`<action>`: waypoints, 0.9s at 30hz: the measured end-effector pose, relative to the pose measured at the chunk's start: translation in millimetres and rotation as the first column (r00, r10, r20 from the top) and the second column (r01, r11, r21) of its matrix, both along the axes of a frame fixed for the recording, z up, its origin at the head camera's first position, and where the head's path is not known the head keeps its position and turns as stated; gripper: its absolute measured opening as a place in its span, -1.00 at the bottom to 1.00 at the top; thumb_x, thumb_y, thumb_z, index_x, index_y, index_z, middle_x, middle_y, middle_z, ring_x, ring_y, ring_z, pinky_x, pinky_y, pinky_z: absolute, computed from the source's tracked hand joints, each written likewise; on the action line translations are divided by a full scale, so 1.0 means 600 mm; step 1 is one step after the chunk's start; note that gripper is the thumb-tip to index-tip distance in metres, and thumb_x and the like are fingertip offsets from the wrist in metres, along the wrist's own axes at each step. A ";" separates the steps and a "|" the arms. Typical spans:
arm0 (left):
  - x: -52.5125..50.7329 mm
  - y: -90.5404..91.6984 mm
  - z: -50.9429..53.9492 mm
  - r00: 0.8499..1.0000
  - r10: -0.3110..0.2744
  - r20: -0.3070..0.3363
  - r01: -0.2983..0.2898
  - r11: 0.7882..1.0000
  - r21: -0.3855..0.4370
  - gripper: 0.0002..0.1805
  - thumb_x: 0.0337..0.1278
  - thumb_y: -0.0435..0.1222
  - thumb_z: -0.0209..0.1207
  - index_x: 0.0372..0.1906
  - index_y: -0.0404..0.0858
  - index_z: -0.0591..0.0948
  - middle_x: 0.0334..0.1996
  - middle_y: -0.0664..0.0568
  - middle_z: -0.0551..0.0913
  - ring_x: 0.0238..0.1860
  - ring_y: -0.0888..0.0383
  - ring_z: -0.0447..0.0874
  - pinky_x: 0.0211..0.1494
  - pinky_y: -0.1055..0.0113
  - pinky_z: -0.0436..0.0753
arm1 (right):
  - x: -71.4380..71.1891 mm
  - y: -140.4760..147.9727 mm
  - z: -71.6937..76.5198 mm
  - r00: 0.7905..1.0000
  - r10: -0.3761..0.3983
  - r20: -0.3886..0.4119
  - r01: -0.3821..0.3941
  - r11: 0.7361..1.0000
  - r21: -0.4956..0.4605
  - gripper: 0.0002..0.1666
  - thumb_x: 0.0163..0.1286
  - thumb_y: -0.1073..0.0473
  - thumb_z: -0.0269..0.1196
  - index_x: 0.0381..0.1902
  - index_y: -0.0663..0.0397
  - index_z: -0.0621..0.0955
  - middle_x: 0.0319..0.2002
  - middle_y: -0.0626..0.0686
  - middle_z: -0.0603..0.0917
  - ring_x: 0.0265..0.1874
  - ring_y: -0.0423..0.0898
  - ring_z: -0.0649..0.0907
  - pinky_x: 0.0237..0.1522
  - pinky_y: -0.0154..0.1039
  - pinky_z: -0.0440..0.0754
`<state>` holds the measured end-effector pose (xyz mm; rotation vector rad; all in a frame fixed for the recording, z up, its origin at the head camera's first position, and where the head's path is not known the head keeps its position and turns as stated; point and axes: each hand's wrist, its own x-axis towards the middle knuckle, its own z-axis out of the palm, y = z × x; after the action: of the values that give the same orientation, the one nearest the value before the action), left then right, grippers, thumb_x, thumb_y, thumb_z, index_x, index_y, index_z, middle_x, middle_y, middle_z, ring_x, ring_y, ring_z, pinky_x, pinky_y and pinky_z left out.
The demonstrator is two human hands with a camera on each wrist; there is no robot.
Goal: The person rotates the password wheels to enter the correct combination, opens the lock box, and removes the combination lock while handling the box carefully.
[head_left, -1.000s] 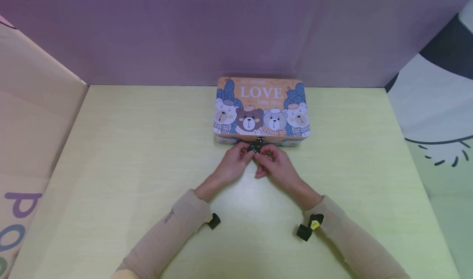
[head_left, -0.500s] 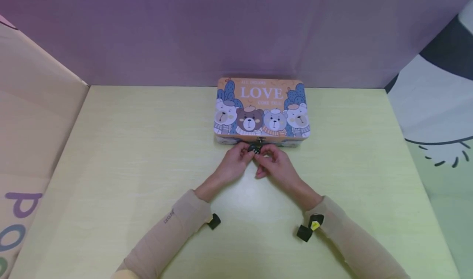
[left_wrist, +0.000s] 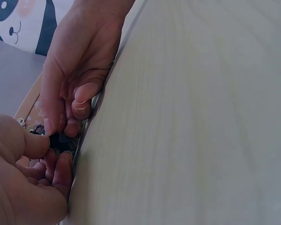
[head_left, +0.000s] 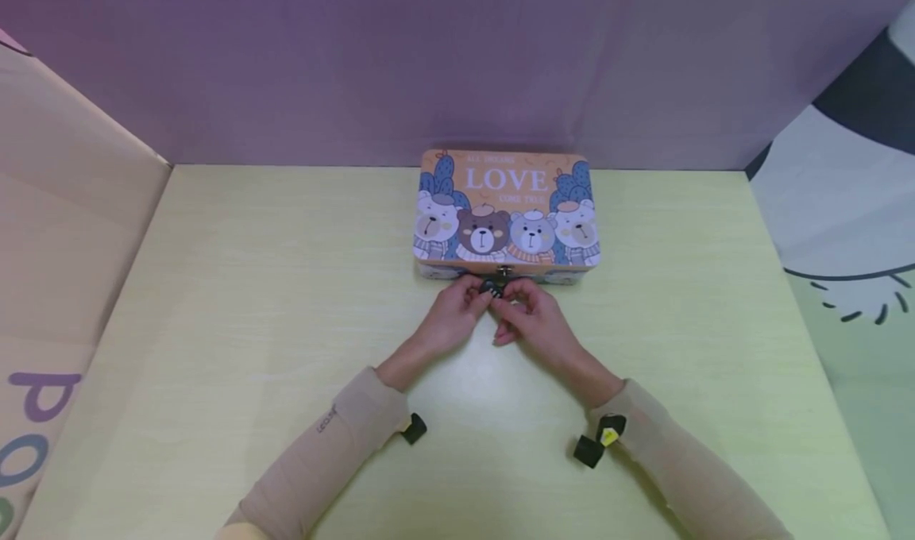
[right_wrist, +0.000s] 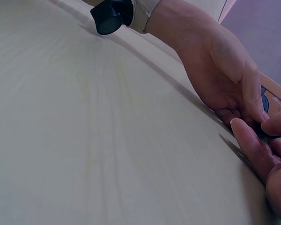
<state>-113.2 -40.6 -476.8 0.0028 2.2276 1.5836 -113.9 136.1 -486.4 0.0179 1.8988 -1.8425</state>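
A tin box (head_left: 506, 210) printed with bears and the word LOVE lies with its lid down near the back of the table. On its front, a small metal clasp (head_left: 504, 270) shows. Just below the clasp is a small black combination padlock (head_left: 492, 288) with white marks. My left hand (head_left: 452, 314) pinches the padlock from the left, thumb on top. From the right, my right hand (head_left: 541, 322) pinches it with thumb and forefinger. In the left wrist view, fingers of both hands meet around the black padlock (left_wrist: 61, 143) and partly cover it. Whether its shackle passes through the clasp is hidden.
The pale wooden table (head_left: 286, 270) extends around the box and both arms. A purple panel (head_left: 357, 63) rises right behind the box. Printed panels stand at the left and right sides. Black wrist cameras (head_left: 589, 449) sit at both sleeves.
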 end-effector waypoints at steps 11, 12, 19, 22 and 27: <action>0.001 -0.001 0.001 1.000 0.002 -0.010 -0.002 1.000 0.000 -0.72 0.56 -0.27 0.05 0.14 -0.37 0.53 -0.17 -0.09 0.61 -0.22 0.08 0.52 -0.13 0.26 0.61 | 0.000 0.003 -0.003 1.000 0.006 -0.012 -0.006 1.000 0.003 -0.74 0.53 0.31 0.18 0.05 0.37 0.43 -0.39 0.16 0.67 -0.53 -0.12 0.72 -0.35 -0.14 0.80; 0.001 -0.001 0.001 1.000 0.003 -0.011 -0.003 1.000 -0.001 -0.72 0.56 -0.27 0.06 0.14 -0.37 0.53 -0.17 -0.09 0.61 -0.22 0.08 0.52 -0.13 0.26 0.61 | 0.000 0.003 -0.004 1.000 0.008 -0.013 -0.008 1.000 0.002 -0.74 0.54 0.31 0.18 0.05 0.38 0.43 -0.39 0.15 0.67 -0.53 -0.12 0.72 -0.35 -0.13 0.80; 0.000 0.000 0.002 1.000 0.015 -0.007 -0.015 1.000 0.007 -0.73 0.55 -0.28 0.06 0.13 -0.36 0.54 -0.16 -0.10 0.62 -0.20 0.07 0.53 -0.08 0.23 0.62 | -0.003 0.004 -0.005 1.000 0.013 -0.015 -0.013 1.000 0.004 -0.70 0.53 0.30 0.20 0.07 0.39 0.42 -0.33 0.16 0.68 -0.52 -0.13 0.72 -0.34 -0.14 0.80; 0.001 0.000 0.002 1.000 0.019 -0.005 -0.019 1.000 0.012 -0.75 0.55 -0.28 0.07 0.11 -0.35 0.55 -0.15 -0.10 0.62 -0.19 0.06 0.55 -0.07 0.22 0.63 | -0.003 0.004 -0.005 1.000 0.012 -0.015 -0.012 1.000 0.008 -0.66 0.51 0.31 0.19 0.11 0.40 0.40 -0.25 0.17 0.66 -0.51 -0.13 0.72 -0.33 -0.15 0.80; 0.001 -0.001 0.000 1.000 0.016 0.000 -0.016 1.000 0.013 -0.76 0.55 -0.28 0.06 0.10 -0.34 0.54 -0.15 -0.09 0.62 -0.17 0.06 0.55 -0.04 0.20 0.64 | -0.001 0.005 -0.004 1.000 -0.004 -0.005 0.004 1.000 0.020 -0.67 0.54 0.29 0.13 0.14 0.38 0.41 -0.25 0.20 0.64 -0.50 -0.09 0.71 -0.33 -0.10 0.80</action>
<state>-112.4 -41.0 -476.8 -0.0119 2.2225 1.6068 -114.7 138.9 -488.6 0.0244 1.9221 -1.8277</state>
